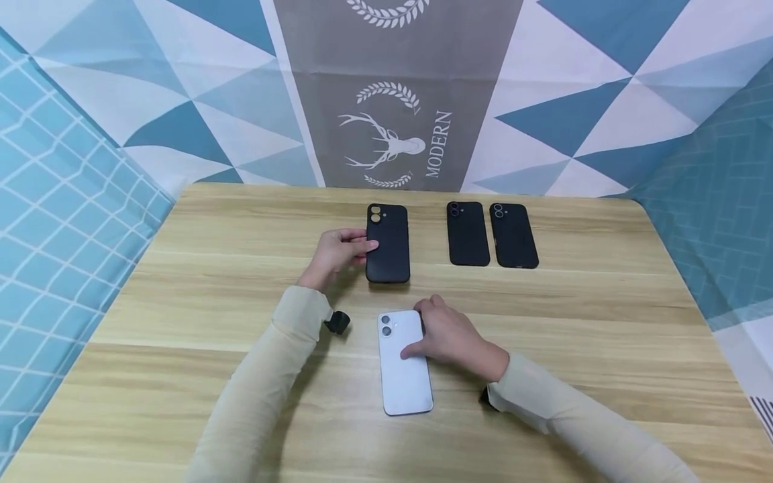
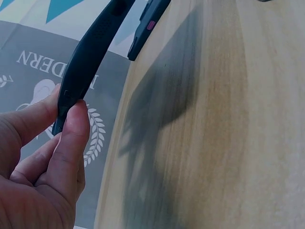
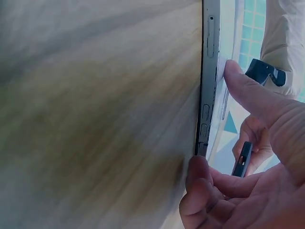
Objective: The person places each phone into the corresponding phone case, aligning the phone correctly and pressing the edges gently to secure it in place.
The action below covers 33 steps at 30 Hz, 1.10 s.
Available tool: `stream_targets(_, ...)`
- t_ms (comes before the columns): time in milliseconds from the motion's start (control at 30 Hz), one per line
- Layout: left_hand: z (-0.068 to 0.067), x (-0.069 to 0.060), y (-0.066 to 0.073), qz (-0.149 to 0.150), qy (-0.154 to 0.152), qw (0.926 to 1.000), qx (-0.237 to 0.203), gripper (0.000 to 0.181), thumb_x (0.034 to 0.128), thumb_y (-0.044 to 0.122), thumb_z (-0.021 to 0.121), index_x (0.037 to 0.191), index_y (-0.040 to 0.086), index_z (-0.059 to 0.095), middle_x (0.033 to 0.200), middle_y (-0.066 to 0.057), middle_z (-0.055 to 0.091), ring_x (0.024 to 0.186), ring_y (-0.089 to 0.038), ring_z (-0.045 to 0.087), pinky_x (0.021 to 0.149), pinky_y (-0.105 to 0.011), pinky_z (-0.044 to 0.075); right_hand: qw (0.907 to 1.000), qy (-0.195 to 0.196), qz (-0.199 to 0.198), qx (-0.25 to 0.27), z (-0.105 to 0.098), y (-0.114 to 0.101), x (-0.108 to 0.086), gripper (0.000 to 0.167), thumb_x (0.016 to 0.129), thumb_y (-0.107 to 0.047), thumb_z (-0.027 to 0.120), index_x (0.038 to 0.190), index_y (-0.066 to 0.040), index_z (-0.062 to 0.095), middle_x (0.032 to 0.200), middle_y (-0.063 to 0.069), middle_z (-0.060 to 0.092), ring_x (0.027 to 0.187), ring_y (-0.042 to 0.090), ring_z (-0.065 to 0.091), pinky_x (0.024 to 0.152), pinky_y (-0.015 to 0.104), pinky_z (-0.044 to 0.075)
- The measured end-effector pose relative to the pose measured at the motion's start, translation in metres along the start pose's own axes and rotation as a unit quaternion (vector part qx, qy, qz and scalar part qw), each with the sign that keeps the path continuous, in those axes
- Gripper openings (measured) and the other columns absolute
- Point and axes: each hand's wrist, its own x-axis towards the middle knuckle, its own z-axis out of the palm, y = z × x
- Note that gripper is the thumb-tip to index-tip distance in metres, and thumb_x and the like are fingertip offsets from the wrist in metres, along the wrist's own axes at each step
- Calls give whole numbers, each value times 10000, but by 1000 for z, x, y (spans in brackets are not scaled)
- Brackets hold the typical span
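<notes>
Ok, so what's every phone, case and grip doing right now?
Black case: empty, held above the table
White phone: back up, no case on it
Middle black phone: lying flat, back up
Far-right black phone: lying flat, back up
Left grip: pinching the black case's left edge
Right grip: holding the white phone

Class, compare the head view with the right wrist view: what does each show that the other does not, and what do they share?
Only the head view: two black phone-shaped pieces side by side, and the printed word MODERN.
Only the right wrist view: small side buttons on the white phone.
Both: the right hand gripping that phone, the left hand holding a black case.
</notes>
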Motion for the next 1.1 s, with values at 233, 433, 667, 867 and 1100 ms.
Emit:
stream_targets(233, -1, -1, -2, -1, -18, 10000, -12, 482, 811, 110, 729, 1256, 21, 564, 1192, -140, 617, 758, -59, 633, 770, -260, 576, 9964, -190, 231, 794, 4, 0, 4, 802, 569, -356, 896, 1169, -7, 496, 1038, 89, 473, 831, 187, 495, 737, 300, 484)
stream_targets(433, -2, -2, -7, 3, -8, 10000, -24, 483, 812, 117, 730, 1259, 34, 567, 1169, -119, 608, 756, -61, 633, 708, -216, 576, 9917, -391, 489, 1119, 6, 1, 10, 793, 534, -318, 916, 1112, -15, 466, 1014, 90, 451, 817, 191, 490, 698, 276, 463)
stream_targets(667, -7, -2, -1, 10, 32, 10000, 14, 507, 807, 140, 738, 1275, 60, 560, 1148, -104, 613, 786, -81, 639, 737, -228, 576, 9818, -571, 580, 1715, -5, 1, 7, 789, 545, -268, 917, 1089, -52, 387, 962, 92, 491, 836, 197, 491, 680, 260, 421)
stream_targets(867, -12, -5, -1, 50, 92, 9999, 101, 508, 812, 156, 735, 1280, 70, 558, 1163, -97, 610, 753, -65, 632, 741, -241, 578, 9631, -783, 591, 2508, -9, 2, 1, 730, 645, -142, 860, 1130, -72, 319, 956, 103, 553, 829, 189, 520, 680, 251, 405)
stream_targets(1100, -15, -7, -1, 44, 128, 9999, 75, 500, 817, 148, 729, 1278, 62, 556, 1171, -91, 598, 731, -54, 628, 703, -217, 575, 9220, -1193, 134, 3680, -9, 10, -5, 602, 783, 57, 683, 1240, -9, 296, 1003, 123, 674, 870, 159, 658, 767, 260, 538)
